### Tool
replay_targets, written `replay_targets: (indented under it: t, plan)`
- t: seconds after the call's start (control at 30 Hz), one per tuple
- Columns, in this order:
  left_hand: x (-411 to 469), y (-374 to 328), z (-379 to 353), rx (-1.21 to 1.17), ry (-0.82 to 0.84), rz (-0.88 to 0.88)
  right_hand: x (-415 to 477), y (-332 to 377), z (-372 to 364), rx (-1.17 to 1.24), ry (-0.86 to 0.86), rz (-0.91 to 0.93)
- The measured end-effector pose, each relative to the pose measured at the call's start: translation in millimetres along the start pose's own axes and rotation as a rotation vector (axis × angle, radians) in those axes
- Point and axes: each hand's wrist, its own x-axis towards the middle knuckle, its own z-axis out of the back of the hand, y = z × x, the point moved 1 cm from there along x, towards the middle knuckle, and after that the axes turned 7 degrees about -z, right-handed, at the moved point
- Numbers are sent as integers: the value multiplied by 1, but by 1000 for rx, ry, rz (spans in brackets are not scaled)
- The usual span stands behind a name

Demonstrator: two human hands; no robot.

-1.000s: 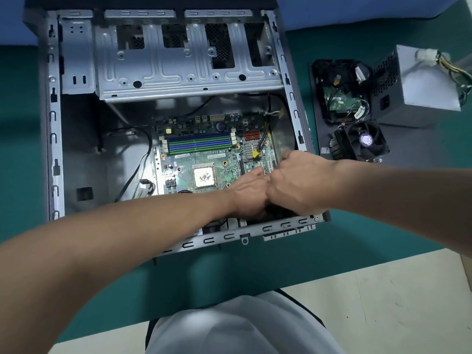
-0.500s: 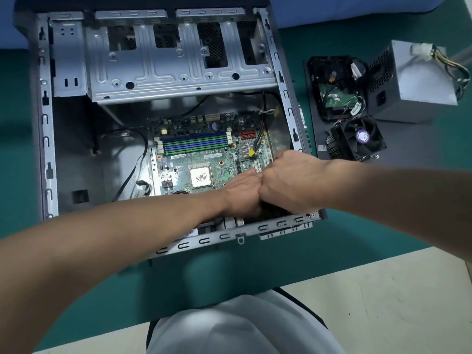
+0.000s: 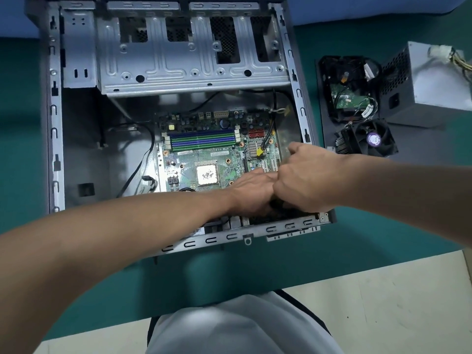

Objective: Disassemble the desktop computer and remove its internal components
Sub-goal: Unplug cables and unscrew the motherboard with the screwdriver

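The open desktop case (image 3: 53, 123) lies flat on the green table. Its green motherboard (image 3: 204, 159) sits inside with the bare processor (image 3: 207, 175) and blue and green memory sticks (image 3: 201, 140). Both my hands meet at the board's near right corner, pressed side by side. My right hand (image 3: 306, 180) curls down over a dark component (image 3: 277, 204) by the case's near wall. My left hand (image 3: 251, 192) reaches in beside it, its fingertips hidden under the right hand.
A grey power supply (image 3: 434, 83), a hard drive in a black bracket (image 3: 344, 90) and a cooler fan (image 3: 370, 139) lie on the table right of the case. The metal drive cage (image 3: 189, 60) spans the far half. Loose black cables (image 3: 143, 159) lie left of the board.
Both hands stay at the same near right corner of the board. The view has shifted slightly; nothing has visibly come free.
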Motion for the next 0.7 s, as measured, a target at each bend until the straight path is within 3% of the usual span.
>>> replay_targets:
  t: [0.1,0.23,0.4,0.7]
  plan:
    - [-1,-2,5,-9,-50,10,1,4,2,-13,7,5]
    - [-7,-9,22,-36,11,24,1,3,-1,23,-54,-4]
    - [-12,-21,44,-260,11,82,3,1,0,-14,-12,-2]
    - [-11,-25,49,-277,53,132,3,4,0,-14,11,10]
